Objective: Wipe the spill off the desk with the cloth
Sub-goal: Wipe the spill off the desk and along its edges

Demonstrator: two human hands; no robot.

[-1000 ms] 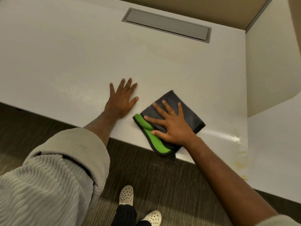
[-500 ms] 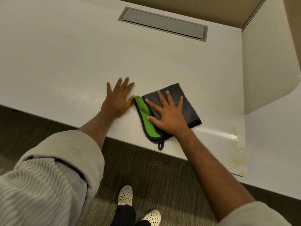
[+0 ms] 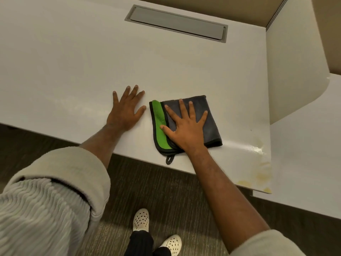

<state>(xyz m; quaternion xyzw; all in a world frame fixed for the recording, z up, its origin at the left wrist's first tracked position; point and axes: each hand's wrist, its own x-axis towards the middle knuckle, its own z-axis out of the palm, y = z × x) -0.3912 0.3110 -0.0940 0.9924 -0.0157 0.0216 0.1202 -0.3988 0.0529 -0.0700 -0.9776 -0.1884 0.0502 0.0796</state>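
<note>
Sliding farther onto the desk [image 3: 184, 61], the folded microfibre cloth [image 3: 206, 115] lies under the flat, spread right hand [image 3: 186, 130]. The left hand [image 3: 125, 111] rests open, holding nothing. The yellowish spill [image 3: 262, 174] looks untouched.

Soft light, desk [image 3: 73, 61] glare (rt), sharp

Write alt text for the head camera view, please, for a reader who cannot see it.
A person's right hand presses flat on a folded grey and green cloth near the front edge of a white desk. The left hand rests flat beside it. Yellowish spill stains remain at the desk's right corner.
</note>
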